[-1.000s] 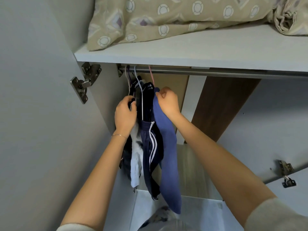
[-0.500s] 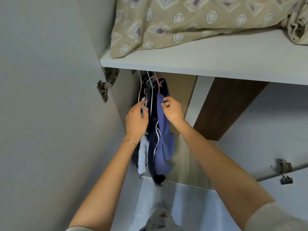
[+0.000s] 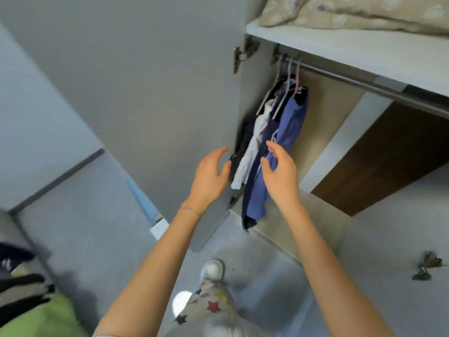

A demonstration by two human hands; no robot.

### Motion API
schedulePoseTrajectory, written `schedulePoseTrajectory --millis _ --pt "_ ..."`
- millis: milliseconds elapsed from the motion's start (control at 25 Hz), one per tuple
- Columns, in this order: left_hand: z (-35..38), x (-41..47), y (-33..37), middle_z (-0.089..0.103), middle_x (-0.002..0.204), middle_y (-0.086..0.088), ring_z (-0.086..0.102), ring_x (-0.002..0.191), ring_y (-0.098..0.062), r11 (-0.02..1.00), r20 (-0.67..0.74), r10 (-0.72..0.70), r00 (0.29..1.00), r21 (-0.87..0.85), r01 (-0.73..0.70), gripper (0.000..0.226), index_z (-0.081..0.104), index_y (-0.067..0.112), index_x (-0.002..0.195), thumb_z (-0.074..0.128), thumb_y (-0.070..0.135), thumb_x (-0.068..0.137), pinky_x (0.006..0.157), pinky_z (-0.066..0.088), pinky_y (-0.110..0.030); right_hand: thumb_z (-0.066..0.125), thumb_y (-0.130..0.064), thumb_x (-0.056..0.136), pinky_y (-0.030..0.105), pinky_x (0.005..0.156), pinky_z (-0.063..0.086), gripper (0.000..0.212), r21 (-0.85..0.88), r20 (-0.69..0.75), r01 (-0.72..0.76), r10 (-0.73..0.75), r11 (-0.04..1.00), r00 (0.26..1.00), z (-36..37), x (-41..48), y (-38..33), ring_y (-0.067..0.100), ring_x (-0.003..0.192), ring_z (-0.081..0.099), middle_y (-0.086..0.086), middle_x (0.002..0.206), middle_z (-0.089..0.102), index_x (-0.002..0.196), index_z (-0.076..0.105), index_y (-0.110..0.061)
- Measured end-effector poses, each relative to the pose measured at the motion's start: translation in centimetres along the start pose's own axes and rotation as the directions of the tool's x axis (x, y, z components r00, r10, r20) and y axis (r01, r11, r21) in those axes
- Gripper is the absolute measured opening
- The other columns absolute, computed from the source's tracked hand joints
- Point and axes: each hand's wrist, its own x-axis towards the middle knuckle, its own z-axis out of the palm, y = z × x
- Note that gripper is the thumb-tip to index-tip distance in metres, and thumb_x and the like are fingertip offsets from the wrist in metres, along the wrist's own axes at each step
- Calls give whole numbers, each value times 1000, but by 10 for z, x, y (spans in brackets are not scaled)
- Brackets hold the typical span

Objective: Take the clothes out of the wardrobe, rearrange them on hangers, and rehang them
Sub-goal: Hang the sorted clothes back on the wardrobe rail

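Several garments hang on hangers at the left end of the wardrobe rail: a blue garment in front, a navy one with white stripes behind it, and a white one further left. My left hand hovers with relaxed fingers just left of the clothes, holding nothing. In front of the blue garment's lower part is my right hand, fingers loosely spread, gripping nothing.
The grey wardrobe door stands open on the left, with hinges near the shelf that carries patterned bedding. Folded clothes and a green item lie at the bottom left. My foot is on the floor.
Both hands have let go of the hanging clothes and drawn back downward. The view has swung left and down, showing the door, the floor and a pile of clothes.
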Motion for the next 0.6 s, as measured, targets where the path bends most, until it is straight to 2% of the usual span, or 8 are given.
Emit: schedulePoseTrajectory --millis 160,280,360,440,520,600 --pt "-67 -72 -14 53 141 -3 45 131 -22 995 -165 -41 985 80 55 40 48 14 139 51 19 100 110 34 -33 56 -11 94 30 108 34 41 43 143 142 -147 989 979 43 -61 -58 21 127 47 4 136 56 135 53 -12" --pt "-116 -142 -32 52 140 4 44 131 -16 991 -256 -94 962 69 115 40 47 17 140 50 20 100 110 32 -27 58 -10 93 21 103 32 40 84 261 237 -250 968 932 81 -115 -93 22 123 51 5 131 59 133 54 -11" --pt "-152 -187 -50 49 137 12 44 130 -12 982 -337 -163 927 32 185 39 48 17 139 51 20 100 107 26 -13 57 -10 94 24 105 35 40 153 373 252 -292 955 881 109 -154 -118 18 123 52 0 131 59 133 53 -14" --pt "-189 -228 -77 51 136 10 46 127 -13 962 -432 -233 871 32 273 39 50 15 138 53 19 99 103 22 -4 57 -10 94 29 105 38 40 213 481 277 -347 937 805 143 -187 -147 16 122 51 -4 131 58 133 54 -17" --pt "-233 -277 -108 54 138 2 47 127 -15 924 -526 -304 795 43 381 39 50 13 137 54 19 99 103 22 -5 57 -10 94 31 104 40 39 267 561 315 -412 911 718 191 -220 -183 17 121 52 -3 130 58 133 53 -16" --pt "-276 -319 -136 53 139 -1 45 128 -14 897 -586 -334 738 43 440 40 49 12 138 54 19 99 106 25 -12 56 -10 94 29 103 39 40 305 602 331 -450 893 660 238 -244 -220 16 119 52 -3 129 58 134 52 -15"
